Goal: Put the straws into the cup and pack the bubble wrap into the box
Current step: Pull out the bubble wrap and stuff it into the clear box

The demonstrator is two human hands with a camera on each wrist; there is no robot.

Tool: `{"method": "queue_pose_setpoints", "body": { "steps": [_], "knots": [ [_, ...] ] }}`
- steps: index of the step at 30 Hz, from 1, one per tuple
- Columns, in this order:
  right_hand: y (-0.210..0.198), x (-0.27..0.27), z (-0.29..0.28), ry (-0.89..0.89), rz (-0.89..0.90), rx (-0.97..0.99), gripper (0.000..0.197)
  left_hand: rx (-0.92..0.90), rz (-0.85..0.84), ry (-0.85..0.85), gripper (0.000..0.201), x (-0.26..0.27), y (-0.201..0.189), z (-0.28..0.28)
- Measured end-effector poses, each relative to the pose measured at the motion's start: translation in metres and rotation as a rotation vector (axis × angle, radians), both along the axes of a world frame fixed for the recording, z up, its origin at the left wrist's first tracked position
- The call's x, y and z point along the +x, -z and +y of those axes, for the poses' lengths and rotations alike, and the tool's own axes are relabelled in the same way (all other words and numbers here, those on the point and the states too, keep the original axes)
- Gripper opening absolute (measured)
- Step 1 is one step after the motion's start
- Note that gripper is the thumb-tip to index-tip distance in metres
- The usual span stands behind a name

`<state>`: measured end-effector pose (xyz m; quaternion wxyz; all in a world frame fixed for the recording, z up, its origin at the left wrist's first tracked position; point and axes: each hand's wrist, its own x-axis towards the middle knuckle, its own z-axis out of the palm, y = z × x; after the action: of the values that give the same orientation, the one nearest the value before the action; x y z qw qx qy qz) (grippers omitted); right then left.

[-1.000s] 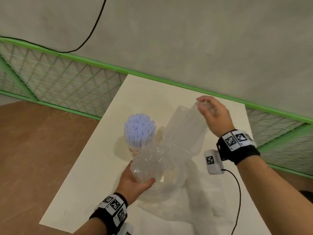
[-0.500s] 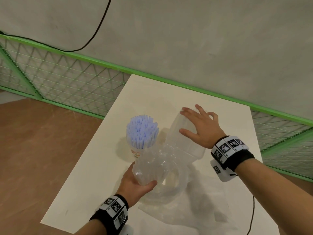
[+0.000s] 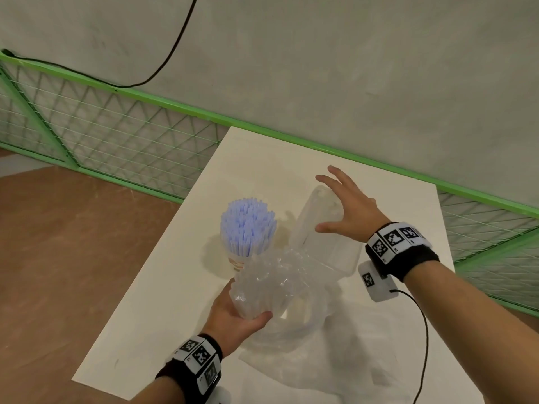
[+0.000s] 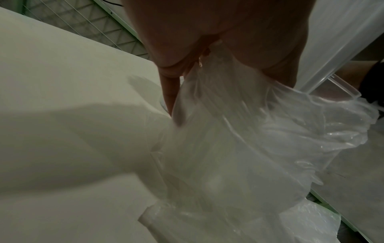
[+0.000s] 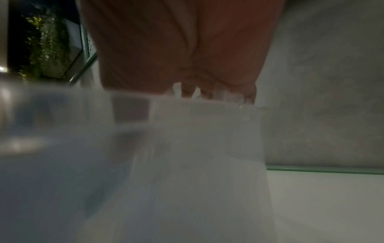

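On the white table [image 3: 163, 287], the straws [image 3: 248, 223] already stood bunched upright in the cup [image 3: 237, 262], their blue-white tips fanned out above its rim, so that half of the job looked finished. The bubble wrap [image 3: 280, 284] was the unfinished part: the left hand [image 3: 233, 319] gripped the crumpled clear wad from below, thumb curled round its near side, holding it up just beside the cup and against the open clear box [image 3: 335, 252]. The right hand [image 3: 347, 214] hovered spread over the box's raised lid, fingers straight and holding nothing; whether the palm touched the plastic could not be told. Most of the wrap seemed outside the box, a loose tail of film trailing down onto the table toward the near edge, so stuffing it in and presumably closing the lid remained. As for writing, the cup showed a faint reddish print low on its wall, too small to read; both wristbands [image 3: 393, 240] carried black-and-white square code markers, no legible words anywhere.
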<state>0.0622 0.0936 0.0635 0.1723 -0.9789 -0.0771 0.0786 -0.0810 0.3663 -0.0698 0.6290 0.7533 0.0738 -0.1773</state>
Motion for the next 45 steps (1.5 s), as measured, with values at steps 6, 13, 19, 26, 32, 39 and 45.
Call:
{"method": "queue_pose_setpoints", "body": {
  "steps": [6, 13, 19, 26, 32, 39, 45],
  "knots": [
    [0.018, 0.006, 0.018, 0.098, -0.114, -0.184, 0.064, -0.009, -0.011, -0.005, 0.069, -0.001, -0.004, -0.001],
    [0.005, 0.004, 0.015, 0.179, -0.163, -0.102, 0.048, 0.001, -0.018, -0.003, 0.072, 0.0, -0.001, 0.0],
    [0.012, 0.003, 0.01, -0.012, -0.087, -0.231, 0.081, -0.011, -0.006, -0.006, 0.071, 0.0, -0.004, -0.001],
    [0.012, 0.011, 0.008, -0.002, -0.206, -0.169, 0.066, -0.009, -0.004, -0.013, 0.072, -0.001, -0.003, 0.0],
    [0.012, 0.001, 0.01, -0.144, -0.193, -0.307, 0.072, -0.009, 0.001, -0.017, 0.071, 0.0, 0.0, 0.0],
    [0.018, -0.001, 0.007, -0.039, -0.141, -0.29, 0.067, -0.014, -0.026, -0.011, 0.071, 0.0, -0.005, -0.001],
    [-0.005, -0.017, 0.011, -0.009, -0.279, -0.175, 0.054, -0.019, -0.03, -0.023, 0.069, -0.002, -0.008, -0.001]
  ]
}}
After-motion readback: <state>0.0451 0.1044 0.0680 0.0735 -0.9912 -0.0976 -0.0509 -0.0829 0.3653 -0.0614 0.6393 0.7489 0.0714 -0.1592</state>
